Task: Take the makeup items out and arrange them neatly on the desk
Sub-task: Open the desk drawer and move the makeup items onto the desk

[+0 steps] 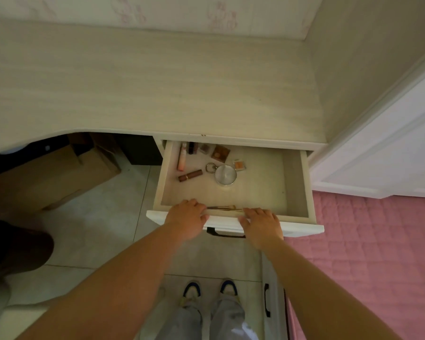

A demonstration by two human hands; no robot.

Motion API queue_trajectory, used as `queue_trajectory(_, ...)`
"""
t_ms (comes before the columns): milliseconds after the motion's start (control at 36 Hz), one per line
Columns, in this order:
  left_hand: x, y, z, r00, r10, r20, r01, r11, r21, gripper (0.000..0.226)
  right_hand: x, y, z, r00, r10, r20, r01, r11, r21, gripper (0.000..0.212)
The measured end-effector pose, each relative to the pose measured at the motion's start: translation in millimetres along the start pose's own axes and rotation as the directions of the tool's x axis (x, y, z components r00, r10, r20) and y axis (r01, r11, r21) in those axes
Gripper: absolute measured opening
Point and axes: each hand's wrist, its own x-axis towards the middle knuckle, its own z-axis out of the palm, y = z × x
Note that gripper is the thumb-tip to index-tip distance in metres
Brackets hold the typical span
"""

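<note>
No writing can be read on any item. The pale wood-grain counter (157, 77) runs to a corner under faint pink-patterned wallpaper, with a white panelled door at right and a pink quilted bed (368, 236) below it. Beneath the counter a white drawer (297, 173) stands pulled out over a tiled floor. Both hands rest on its front edge: the left hand (185, 218) and the right hand (261, 225) lie with fingers hooked over the rim, either side of a black handle (225, 233), each grip curled on the drawer front. Inside, toward the back left, lie a slim peach tube (182, 157), a brown lipstick (190, 175), a square brown compact (220, 152), a small orange pan (238, 165) and a round mirror (225, 174) with a ring. Thin brushes (222, 207) lie along the front wall between the hands. A cardboard box (59, 173) sits under the counter.
</note>
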Motion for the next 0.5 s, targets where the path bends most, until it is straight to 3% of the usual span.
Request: queue_trajectory(500, -32, -7, 25, 0.993, 0.088, 0.077, -0.082, 0.993, -0.082, 0.038, -39, -4, 19, 0.985, 0.067, 0.159, -0.071, 0.997, 0.022, 0.047)
